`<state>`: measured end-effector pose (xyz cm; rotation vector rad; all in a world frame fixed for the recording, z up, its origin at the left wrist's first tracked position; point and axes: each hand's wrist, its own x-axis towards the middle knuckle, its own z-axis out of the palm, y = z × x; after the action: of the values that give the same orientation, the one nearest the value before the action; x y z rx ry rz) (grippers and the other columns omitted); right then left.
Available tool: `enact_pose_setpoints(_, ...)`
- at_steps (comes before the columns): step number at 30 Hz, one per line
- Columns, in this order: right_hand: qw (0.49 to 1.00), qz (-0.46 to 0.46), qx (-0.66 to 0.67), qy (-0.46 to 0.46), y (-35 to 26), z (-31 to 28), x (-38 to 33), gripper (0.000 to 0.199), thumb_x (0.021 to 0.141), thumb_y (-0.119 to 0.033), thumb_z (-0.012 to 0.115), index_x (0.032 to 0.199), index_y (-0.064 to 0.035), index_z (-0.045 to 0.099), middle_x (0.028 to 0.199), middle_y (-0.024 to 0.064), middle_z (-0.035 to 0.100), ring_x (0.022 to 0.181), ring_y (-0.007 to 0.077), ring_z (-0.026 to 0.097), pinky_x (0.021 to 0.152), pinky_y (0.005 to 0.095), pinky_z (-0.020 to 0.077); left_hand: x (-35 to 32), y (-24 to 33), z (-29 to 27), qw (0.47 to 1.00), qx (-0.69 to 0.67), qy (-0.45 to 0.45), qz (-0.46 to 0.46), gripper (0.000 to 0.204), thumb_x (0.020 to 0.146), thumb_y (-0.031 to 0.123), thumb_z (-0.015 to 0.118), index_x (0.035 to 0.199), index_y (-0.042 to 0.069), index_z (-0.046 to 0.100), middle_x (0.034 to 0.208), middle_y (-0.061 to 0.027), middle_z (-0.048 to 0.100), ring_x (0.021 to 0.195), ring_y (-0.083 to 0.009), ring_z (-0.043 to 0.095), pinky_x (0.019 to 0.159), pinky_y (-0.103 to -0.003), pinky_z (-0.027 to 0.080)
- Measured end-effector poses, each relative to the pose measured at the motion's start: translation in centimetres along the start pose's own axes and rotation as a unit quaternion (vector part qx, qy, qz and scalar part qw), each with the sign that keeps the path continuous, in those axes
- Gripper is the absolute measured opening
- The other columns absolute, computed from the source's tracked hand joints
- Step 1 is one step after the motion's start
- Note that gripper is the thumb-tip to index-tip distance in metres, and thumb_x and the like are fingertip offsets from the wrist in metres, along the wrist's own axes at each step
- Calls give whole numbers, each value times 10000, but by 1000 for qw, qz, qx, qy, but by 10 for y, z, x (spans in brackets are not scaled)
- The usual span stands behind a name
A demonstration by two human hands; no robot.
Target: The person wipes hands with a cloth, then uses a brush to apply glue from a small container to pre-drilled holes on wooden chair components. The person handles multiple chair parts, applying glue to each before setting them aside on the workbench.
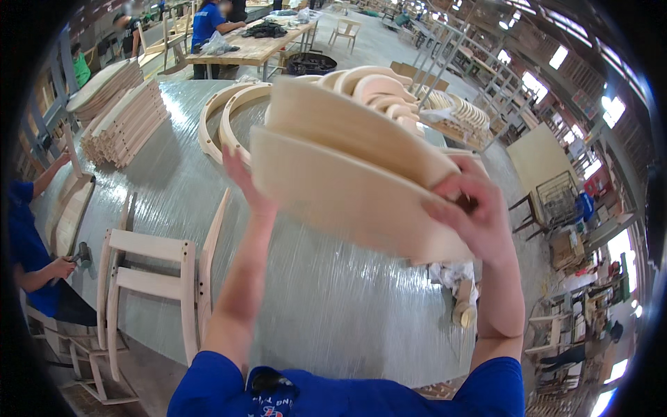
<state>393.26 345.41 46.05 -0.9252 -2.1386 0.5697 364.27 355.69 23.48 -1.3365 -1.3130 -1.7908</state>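
Two pale curved wooden panels (pixel 347 187) are raised in front of me above the table, one behind the other with a gap between them. My right hand (pixel 476 208) grips their right ends, some fingers reaching into the gap. At the left end my left hand (pixel 244 182) has its fingers stretched upward beside the front panel; blur hides whether it touches the wood. Behind the panels lie curved wooden rings (pixel 233 115) and a pile of rounded wooden pieces (pixel 379 87).
A plastic-covered table (pixel 333 313) spreads below. At left are a wooden chair frame (pixel 149 285), stacked wooden slats (pixel 128 125) and a co-worker's hand holding a hammer (pixel 82 256). White cloth (pixel 451 274) lies at the right edge. Another person (pixel 207 28) stands at a far workbench (pixel 257 48).
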Motion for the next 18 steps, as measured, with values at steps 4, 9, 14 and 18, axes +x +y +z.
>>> enact_pose_setpoints(4,968,124,218,23,-17,-40,-117,310,702,-236,744,790,17,588,997,114,531,915,180,512,739,267,398,-16,98,-38,997,-16,78,2,808,693,214,751,1326,63,272,1336,-224,296,1192,-345,360,960,-456,347)
enact_pose_setpoints(9,831,342,408,164,3,-31,-254,422,746,-343,700,931,17,580,941,75,587,835,137,554,713,260,441,-16,153,-144,986,-97,-120,-69,459,638,146,766,1036,42,562,1011,-124,606,896,-267,588,774,-353,477)
enact_pose_setpoints(14,573,483,641,165,100,0,-402,431,899,-394,487,1102,-20,556,883,93,636,667,166,614,603,296,524,-55,239,-153,890,20,-443,107,334,646,225,754,923,99,615,869,-63,637,758,-265,605,653,-362,479)
enact_pose_setpoints(18,536,479,693,53,132,7,-454,404,911,-363,466,1133,-32,532,941,132,617,728,218,619,627,331,529,-124,255,-133,820,52,-555,131,339,708,363,677,931,118,604,822,-50,627,724,-265,599,621,-369,461)
